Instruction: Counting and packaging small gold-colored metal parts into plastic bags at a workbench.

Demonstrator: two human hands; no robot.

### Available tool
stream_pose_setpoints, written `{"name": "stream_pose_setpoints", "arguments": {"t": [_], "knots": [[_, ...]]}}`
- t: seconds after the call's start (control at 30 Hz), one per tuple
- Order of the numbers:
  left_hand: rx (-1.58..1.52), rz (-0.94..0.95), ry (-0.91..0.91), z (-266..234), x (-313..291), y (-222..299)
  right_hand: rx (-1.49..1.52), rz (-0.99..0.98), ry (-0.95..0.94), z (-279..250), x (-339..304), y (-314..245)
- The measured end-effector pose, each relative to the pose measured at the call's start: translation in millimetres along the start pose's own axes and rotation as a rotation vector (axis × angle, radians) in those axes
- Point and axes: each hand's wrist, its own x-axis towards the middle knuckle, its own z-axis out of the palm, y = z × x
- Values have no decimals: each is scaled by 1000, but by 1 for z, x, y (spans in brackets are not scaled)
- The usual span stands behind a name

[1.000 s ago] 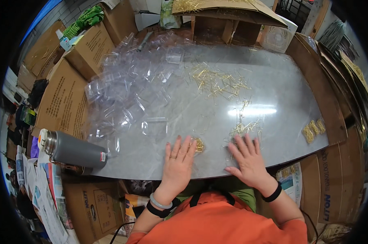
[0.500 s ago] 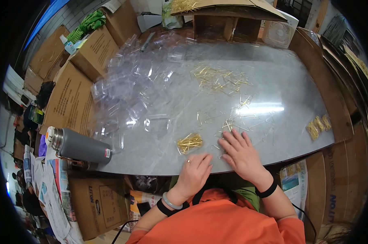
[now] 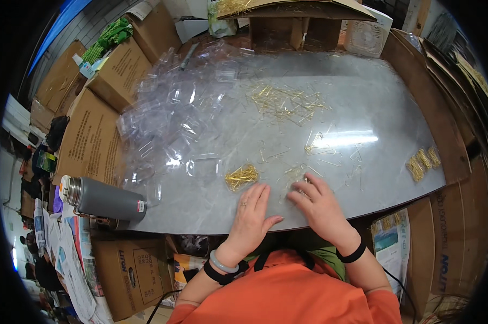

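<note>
My left hand point(image 3: 249, 218) rests on the table's near side, fingers stretched together and thumb apart, nothing visible in it. Its fingertips come close to a heap of gold wire hooks point(image 3: 241, 177) that seems to sit in a small clear plastic tray. To the right, my right hand point(image 3: 324, 211) is spread with bent fingers over a few loose wire hooks point(image 3: 293, 174); its fingertips are slightly blurred. More hooks point(image 3: 320, 143) are scattered just beyond it, and a larger loose pile of gold hooks point(image 3: 290, 102) lies farther back.
Many clear plastic boxes point(image 3: 174, 108) cover the grey table's point(image 3: 373, 178) left side. A grey thermos point(image 3: 109, 198) lies at the left front. Several filled packs point(image 3: 423, 163) sit by the right edge. Cardboard walls point(image 3: 427, 97) border the table; a white fan point(image 3: 366, 35) stands behind.
My left hand has straightened its fingers and shifted up towards the heap of hooks. My right hand's fingers have bent and drawn slightly left over the loose hooks. The view has shifted slightly.
</note>
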Motion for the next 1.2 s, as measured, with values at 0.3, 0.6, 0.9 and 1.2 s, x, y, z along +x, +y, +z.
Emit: {"name": "stream_pose_setpoints", "arguments": {"t": [0.3, 0.6, 0.9, 1.2], "knots": [[37, 43, -84, -3, 5, 1, 121, 97, 158, -17, -16, 1], [32, 96, -168, 12, 33, 20, 85, 35, 196, 0, -15, -7], [11, 16, -30, 18, 22, 19, 100, 77, 205, -14, -20, -7], [24, 9, 88, 14, 21, 26, 116, 243, 286, -13, -25, -9]]}}
